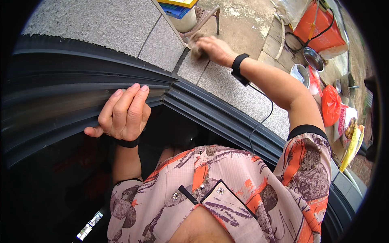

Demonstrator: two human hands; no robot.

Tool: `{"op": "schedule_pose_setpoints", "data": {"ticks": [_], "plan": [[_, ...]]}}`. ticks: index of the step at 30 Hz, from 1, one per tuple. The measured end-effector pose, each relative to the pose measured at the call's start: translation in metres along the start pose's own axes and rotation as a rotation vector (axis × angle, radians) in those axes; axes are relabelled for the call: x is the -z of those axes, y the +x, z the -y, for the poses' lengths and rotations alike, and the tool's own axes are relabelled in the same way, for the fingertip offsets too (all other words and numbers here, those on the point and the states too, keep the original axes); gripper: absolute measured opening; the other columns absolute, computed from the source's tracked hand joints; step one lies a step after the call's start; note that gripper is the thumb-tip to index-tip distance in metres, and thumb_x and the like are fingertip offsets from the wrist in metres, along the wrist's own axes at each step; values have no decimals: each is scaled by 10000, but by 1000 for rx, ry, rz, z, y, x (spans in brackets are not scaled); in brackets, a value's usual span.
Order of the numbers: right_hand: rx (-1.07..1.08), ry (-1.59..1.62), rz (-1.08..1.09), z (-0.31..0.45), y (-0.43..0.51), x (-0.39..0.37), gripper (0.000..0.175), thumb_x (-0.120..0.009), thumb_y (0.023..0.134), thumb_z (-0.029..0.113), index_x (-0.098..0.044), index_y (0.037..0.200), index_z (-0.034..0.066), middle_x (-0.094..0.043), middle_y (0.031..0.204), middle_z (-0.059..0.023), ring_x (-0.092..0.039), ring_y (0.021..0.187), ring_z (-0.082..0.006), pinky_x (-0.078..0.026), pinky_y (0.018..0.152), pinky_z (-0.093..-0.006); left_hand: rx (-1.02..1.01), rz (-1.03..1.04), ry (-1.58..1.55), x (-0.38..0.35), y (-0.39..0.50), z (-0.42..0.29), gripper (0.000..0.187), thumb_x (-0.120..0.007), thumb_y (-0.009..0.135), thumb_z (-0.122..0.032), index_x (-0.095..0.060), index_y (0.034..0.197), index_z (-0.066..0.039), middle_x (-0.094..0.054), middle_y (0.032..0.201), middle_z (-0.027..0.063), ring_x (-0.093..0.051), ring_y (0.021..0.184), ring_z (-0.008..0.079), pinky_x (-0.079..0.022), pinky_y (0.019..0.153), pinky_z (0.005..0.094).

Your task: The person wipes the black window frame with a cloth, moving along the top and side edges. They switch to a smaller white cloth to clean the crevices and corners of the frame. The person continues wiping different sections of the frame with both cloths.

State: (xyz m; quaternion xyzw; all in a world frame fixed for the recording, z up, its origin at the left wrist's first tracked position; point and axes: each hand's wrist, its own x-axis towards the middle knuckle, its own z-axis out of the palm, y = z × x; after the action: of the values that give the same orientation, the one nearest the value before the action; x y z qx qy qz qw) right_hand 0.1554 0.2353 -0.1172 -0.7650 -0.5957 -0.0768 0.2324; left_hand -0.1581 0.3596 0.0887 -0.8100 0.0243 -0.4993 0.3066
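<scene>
My left hand (126,114) grips the dark metal window frame (70,94), its back facing me and its fingertips against a ridge. With my arm stretched out over the frame, my right hand (214,50) holds a bunched, grey-brown rag (198,48). The rag touches the outer sill of speckled stone tiles (194,70), close to the corner with the tiled wall (158,45); it looks slightly blurred. Grooved tracks (218,106) run along the bottom of the frame. On my right wrist sits a black band with a device (240,70), and a thin cable (267,115) hangs from it.
Beyond the sill stands a chair (217,13) beside a pale bucket (184,21) with boxes on top. To the right lie a large orange bag (319,29), metal basins (313,59), a red plastic bag (331,104) and a yellow packet (352,148). A hose (281,39) crosses wooden boards (270,44).
</scene>
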Motion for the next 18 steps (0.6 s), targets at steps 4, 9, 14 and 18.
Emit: {"op": "schedule_pose_setpoints", "data": {"ticks": [4,9,14,18], "plan": [[-307,24,-3,-41,-8,62,261,-616,1052,171,-696,1277,65,-700,1194,-140,-680,1160,-342,-576,1020,-437,11,-37,-10,-1,-2,-2,197,-784,937,-147,-804,923,-343,-780,942,-191,-666,1039,62,63,1351,469],[226,233,91,47,-28,13,389,-622,1047,176,-648,1435,163,-664,1332,-106,-632,1257,-290,-579,1011,-416,7,-38,-22,-5,-7,1,173,-780,941,-171,-809,923,-340,-777,929,-197,-671,1032,63,72,1346,484],[71,-184,108,46,-18,-10,401,-641,984,116,-665,1384,122,-575,1518,-99,-566,1368,-295,-568,1032,-435,4,-52,-3,-13,-12,3,185,-774,932,-180,-814,911,-359,-771,930,-208,-672,1043,59,89,1339,515],[-436,266,-55,-16,-39,61,242,-579,1062,177,-707,1160,-4,-742,1115,-272,-717,1046,-454,-582,907,-508,54,-41,16,-25,-17,-2,211,-780,931,-179,-822,886,-382,-765,895,-225,-671,1026,43,90,1339,504]]}}
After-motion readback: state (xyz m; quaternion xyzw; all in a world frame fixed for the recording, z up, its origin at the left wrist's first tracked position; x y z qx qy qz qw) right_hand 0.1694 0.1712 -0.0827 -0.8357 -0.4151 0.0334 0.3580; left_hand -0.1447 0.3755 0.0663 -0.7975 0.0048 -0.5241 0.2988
